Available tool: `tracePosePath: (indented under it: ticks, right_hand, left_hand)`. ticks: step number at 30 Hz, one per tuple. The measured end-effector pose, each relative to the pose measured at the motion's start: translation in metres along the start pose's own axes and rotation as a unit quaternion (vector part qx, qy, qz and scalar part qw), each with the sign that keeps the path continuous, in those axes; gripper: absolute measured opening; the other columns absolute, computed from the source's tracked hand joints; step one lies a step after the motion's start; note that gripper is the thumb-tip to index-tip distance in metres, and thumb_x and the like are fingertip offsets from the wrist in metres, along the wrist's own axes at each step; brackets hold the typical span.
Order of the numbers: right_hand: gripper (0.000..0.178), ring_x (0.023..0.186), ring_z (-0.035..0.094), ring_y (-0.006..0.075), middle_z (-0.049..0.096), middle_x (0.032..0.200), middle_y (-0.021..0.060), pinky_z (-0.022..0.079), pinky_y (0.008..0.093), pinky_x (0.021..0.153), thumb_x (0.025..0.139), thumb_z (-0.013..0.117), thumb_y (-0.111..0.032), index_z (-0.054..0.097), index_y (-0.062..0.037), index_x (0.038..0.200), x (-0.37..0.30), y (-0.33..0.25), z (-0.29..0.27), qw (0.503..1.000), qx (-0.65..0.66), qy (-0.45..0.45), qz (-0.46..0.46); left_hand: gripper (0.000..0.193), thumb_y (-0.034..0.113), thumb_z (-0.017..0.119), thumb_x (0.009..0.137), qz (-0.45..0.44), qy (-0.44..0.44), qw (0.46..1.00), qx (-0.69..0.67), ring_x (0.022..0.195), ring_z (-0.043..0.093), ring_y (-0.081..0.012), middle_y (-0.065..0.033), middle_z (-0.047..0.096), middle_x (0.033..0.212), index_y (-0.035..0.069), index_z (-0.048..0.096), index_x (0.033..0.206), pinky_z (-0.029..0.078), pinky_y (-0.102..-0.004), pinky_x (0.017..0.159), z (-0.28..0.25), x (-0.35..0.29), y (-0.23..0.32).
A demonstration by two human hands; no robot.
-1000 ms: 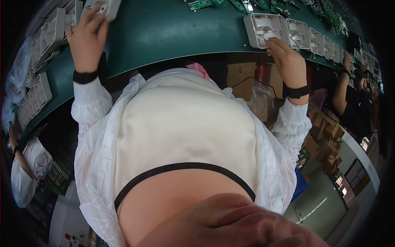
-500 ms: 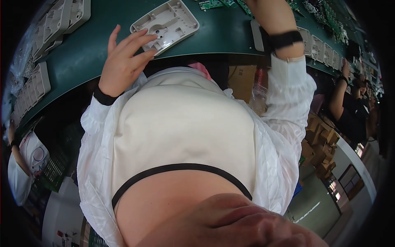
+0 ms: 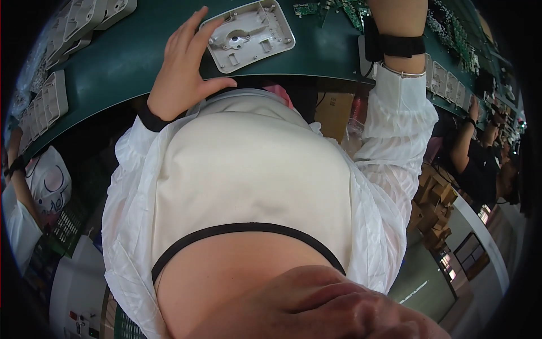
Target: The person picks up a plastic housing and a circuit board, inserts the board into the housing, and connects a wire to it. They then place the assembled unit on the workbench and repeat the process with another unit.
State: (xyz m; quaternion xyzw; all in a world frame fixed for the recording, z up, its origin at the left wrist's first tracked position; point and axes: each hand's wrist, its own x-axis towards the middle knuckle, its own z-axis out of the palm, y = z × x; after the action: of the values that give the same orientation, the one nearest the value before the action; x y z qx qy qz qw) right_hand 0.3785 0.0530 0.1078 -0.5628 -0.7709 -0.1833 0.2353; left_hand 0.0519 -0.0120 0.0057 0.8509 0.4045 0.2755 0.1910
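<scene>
A white plastic housing (image 3: pixel 257 42) lies open side up on the green table, with round posts and ribs moulded inside. My left hand (image 3: pixel 183 73) is beside its left edge, fingers stretched and thumb spread, holding nothing. One finger overlaps the housing's upper left corner; whether it touches cannot be told. My right forearm, with a black wrist strap (image 3: pixel 402 46), reaches over the table past the top edge of the picture, so the right hand is out of sight. Green circuit boards (image 3: pixel 350 12) lie near that forearm.
White housings stand stacked (image 3: pixel 76 22) and in a row (image 3: pixel 48 104) at the left, with another row (image 3: pixel 443 79) at the right. More circuit boards (image 3: pixel 454 34) are heaped far right. Co-workers sit at both sides. Cardboard boxes (image 3: pixel 432 209) are piled below, right.
My left hand has shifted up, its fingers pointing more upward and its thumb spread. The housing appears farther right and turned slightly. My right hand has moved farther up, beyond the picture.
</scene>
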Motion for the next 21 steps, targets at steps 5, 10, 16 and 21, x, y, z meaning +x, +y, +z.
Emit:
tracePosePath:
  ticks: [5,10,16,21]
  right_hand:
    - [0.007,0.090,0.073,0.0219,0.073,0.097,0.0121,0.057,0.0374,0.065,0.090,0.073,-0.007,0.071,-0.0010,0.085,0.015,0.016,-0.010,0.928,0.213,-0.153,0.264]
    - [0.010,0.093,0.073,0.0170,0.074,0.110,0.0134,0.060,0.0278,0.066,0.099,0.066,-0.007,0.071,0.0014,0.101,-0.003,0.030,-0.019,0.592,0.698,-0.136,0.380]
    - [0.015,0.096,0.071,0.0216,0.071,0.110,0.0124,0.061,0.0281,0.072,0.099,0.063,-0.005,0.068,0.0014,0.111,-0.047,-0.017,0.004,0.292,0.822,-0.072,0.483]
    - [0.020,0.089,0.071,0.0191,0.075,0.104,0.0069,0.056,0.0298,0.077,0.096,0.071,-0.006,0.073,-0.0002,0.115,-0.097,-0.032,0.055,0.464,0.787,-0.154,0.376]
  left_hand:
    - [0.109,0.033,0.097,0.065,-0.004,-0.016,1.000,-0.026,0.137,0.047,-0.0441,-0.0195,0.044,0.154,0.011,0.039,0.154,0.035,-0.0560,0.117,0.007,0.000,-0.008]
    - [0.114,0.025,0.098,0.063,-0.031,-0.007,0.995,-0.093,0.138,0.050,-0.0373,-0.0164,0.045,0.155,0.009,0.034,0.156,0.043,-0.0450,0.115,0.003,0.000,-0.007]
    - [0.116,0.027,0.098,0.064,0.229,0.218,0.883,-0.346,0.137,0.049,-0.0396,-0.0269,0.042,0.148,0.000,0.029,0.153,0.043,-0.0473,0.113,0.034,0.018,-0.030]
    - [0.120,0.038,0.100,0.058,0.224,0.212,0.902,-0.303,0.144,0.038,-0.0468,-0.0316,0.035,0.153,-0.003,0.036,0.150,0.034,-0.0502,0.119,0.024,0.015,-0.022]
